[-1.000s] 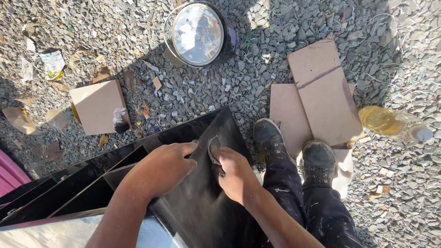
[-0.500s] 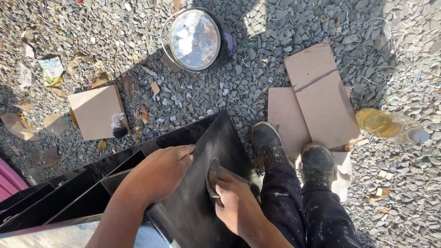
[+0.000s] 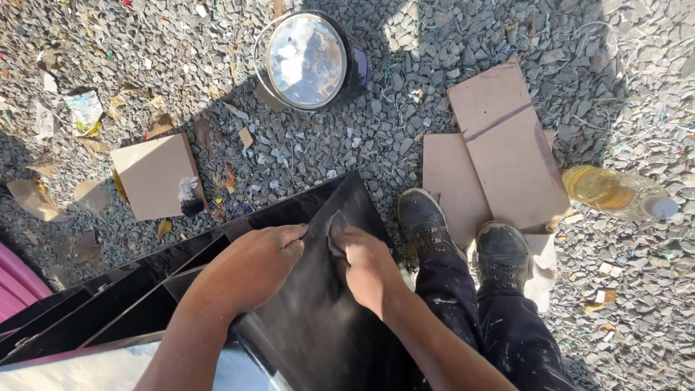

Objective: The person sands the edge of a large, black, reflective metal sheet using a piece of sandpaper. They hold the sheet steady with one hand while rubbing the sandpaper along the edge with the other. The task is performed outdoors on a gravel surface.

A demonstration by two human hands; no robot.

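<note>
The right hand (image 3: 365, 264) presses a small dark pad (image 3: 334, 226), pinched in its fingers, against the black panel (image 3: 318, 318) at centre. The left hand (image 3: 250, 268) lies flat and released on the panel's edge. A shiny bucket (image 3: 308, 59) sits at twelve o'clock, cardboard (image 3: 499, 145) at two.

Ahead of panel: open gravel (image 3: 347, 145) lying between the black panel (image 3: 318, 318) and the metal pot (image 3: 308, 61); only small litter there.
Far ahead: pot blocking the way, well apart from the panel's top edge.
Left: cardboard square (image 3: 152, 174) with a small dark object at its right edge, near the black frame (image 3: 108, 304).
Right: two boots (image 3: 463, 239) standing just beside the panel, on flat cardboard sheets (image 3: 499, 137).
Far right: plastic bottle (image 3: 615, 192) lying beside the sheets.
</note>
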